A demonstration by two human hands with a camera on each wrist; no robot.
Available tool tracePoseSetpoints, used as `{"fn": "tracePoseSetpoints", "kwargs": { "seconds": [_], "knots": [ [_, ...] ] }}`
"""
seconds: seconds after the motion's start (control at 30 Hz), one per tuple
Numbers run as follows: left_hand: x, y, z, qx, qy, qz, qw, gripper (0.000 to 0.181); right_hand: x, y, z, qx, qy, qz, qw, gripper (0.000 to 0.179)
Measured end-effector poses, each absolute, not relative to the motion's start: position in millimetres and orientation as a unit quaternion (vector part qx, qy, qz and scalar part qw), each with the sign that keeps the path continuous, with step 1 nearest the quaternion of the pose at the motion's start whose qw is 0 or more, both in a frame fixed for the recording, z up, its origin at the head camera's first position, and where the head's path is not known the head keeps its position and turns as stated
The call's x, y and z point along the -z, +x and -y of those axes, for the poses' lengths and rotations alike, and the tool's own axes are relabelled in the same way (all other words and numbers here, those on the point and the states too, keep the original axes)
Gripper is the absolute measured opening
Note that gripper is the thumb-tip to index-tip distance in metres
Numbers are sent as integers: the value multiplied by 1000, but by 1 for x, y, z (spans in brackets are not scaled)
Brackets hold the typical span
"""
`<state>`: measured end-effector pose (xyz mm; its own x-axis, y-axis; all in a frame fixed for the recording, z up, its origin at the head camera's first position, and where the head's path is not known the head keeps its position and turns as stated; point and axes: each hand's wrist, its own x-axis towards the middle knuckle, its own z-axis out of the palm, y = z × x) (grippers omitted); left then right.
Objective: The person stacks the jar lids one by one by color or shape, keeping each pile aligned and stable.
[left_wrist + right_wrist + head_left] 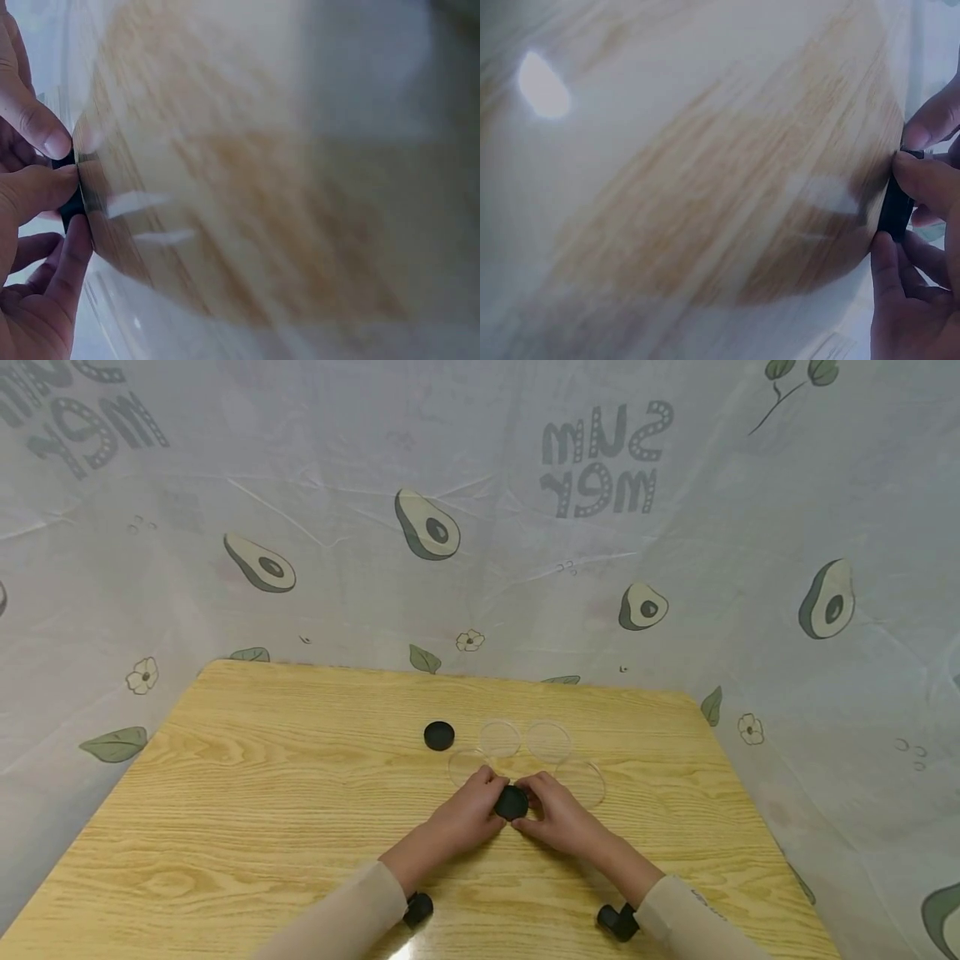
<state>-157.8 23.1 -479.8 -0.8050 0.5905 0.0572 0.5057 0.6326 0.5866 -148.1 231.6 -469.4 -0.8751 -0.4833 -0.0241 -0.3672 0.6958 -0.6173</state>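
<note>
Low over the wooden table, both hands hold a small round black disc (512, 802) between them. The left hand (471, 812) grips its left edge with thumb and fingers, and the right hand (561, 816) pinches its right edge. Seen edge-on in the left wrist view, the black disc (73, 201) looks thick, with fingertips on its rim. The right wrist view also shows the black disc (897, 204) among the fingers of both hands, close to the tabletop. Beyond the left hand lies a second black disc (439, 735), flat on the table.
Several clear round discs lie in an arc past the hands, among them one clear disc (499, 738) at the back and another (581, 782) beside the right hand. The wooden table (262, 793) meets a pale printed curtain (337, 527) behind and at the sides.
</note>
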Motion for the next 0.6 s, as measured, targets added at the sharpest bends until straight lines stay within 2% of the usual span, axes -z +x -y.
{"fn": "tracePoseSetpoints", "kwargs": {
  "seconds": [0.3, 0.6],
  "knots": [
    [476, -159, -27, -280, 297, -910, 68, 41, 468, -148, -232, 308, -232, -918, 89, 46],
    [479, -161, -29, -271, 288, -915, 81, 42, 469, -148, -232, 306, -228, -920, 87, 46]
  ]
}}
